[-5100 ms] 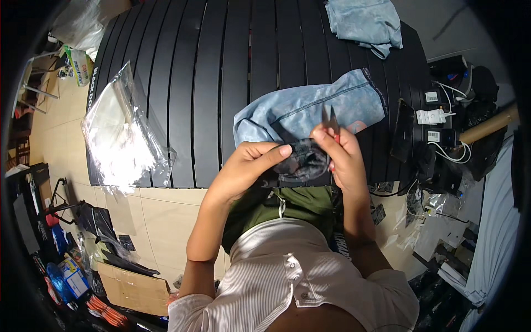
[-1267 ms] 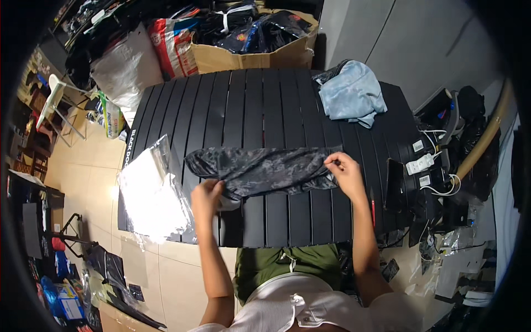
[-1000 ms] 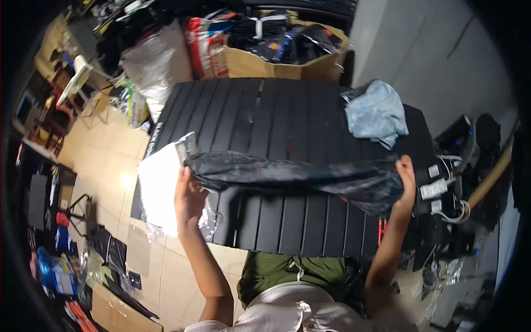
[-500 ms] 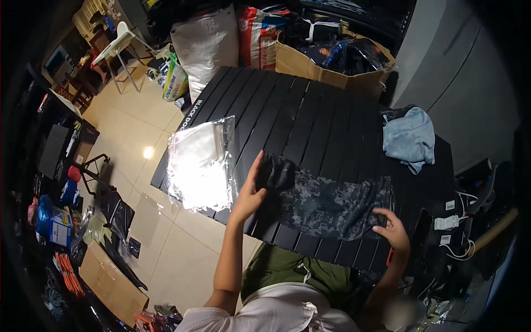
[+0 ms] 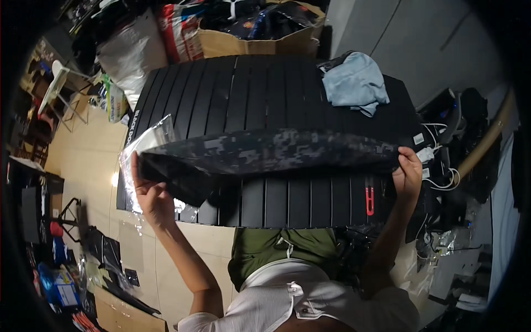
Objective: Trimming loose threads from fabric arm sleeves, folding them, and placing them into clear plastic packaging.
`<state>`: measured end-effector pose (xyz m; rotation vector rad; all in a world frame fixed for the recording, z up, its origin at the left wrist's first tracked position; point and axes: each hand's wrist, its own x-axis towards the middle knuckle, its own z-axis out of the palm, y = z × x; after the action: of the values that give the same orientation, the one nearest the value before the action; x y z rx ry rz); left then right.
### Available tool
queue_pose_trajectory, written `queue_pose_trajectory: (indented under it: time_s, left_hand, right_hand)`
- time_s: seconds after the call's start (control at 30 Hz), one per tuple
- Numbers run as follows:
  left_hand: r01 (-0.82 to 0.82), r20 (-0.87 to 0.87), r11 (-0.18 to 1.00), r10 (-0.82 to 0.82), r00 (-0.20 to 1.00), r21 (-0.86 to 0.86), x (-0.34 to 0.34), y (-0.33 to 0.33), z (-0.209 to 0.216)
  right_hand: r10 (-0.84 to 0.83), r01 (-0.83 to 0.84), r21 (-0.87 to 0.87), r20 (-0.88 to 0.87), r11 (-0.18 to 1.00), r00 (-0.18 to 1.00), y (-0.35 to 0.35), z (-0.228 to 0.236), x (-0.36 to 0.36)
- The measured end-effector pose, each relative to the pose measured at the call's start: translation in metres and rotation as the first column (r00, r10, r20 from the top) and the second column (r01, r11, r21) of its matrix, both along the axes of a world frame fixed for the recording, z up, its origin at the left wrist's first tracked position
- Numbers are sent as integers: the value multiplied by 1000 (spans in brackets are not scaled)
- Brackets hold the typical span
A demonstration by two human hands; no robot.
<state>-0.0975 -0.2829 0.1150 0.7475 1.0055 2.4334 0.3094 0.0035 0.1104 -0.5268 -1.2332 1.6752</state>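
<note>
A dark grey camouflage-patterned cloth (image 5: pixel 265 152) is stretched wide in the air above the black ribbed table (image 5: pixel 249 88). My left hand (image 5: pixel 148 191) grips its left end near the table's left edge. My right hand (image 5: pixel 407 169) grips its right end near the table's right edge. The cloth sags a little on the left and hides part of a clear plastic bag (image 5: pixel 145 145) that lies on the table's left side.
A light blue folded garment (image 5: pixel 354 83) lies at the table's far right corner. A cardboard box (image 5: pixel 254 39) and white bags (image 5: pixel 130 50) stand behind the table. Cables and black devices (image 5: pixel 442 144) crowd the right. The tiled floor at left holds clutter.
Earlier the cloth lay partly on the table with my hands closer together. Now it is lifted and pulled out to full width between both hands.
</note>
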Motion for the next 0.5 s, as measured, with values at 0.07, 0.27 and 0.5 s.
queue_pose_trajectory:
  time_s: [0.07, 0.27, 0.5]
  left_hand:
    - [-71, -136, 988, 52, 989, -136, 1, 9, 20]
    - [507, 143, 770, -493, 858, -387, -50, 51, 5]
    - [443, 47, 842, -451, 891, -309, -80, 78, 8]
  right_hand:
    - [59, -58, 29, -60, 998, 996, 1, 8, -3]
    - [-38, 64, -102, 246, 993, 969, 58, -13, -26]
    - [63, -59, -84, 44, 995, 997, 91, -6, -24]
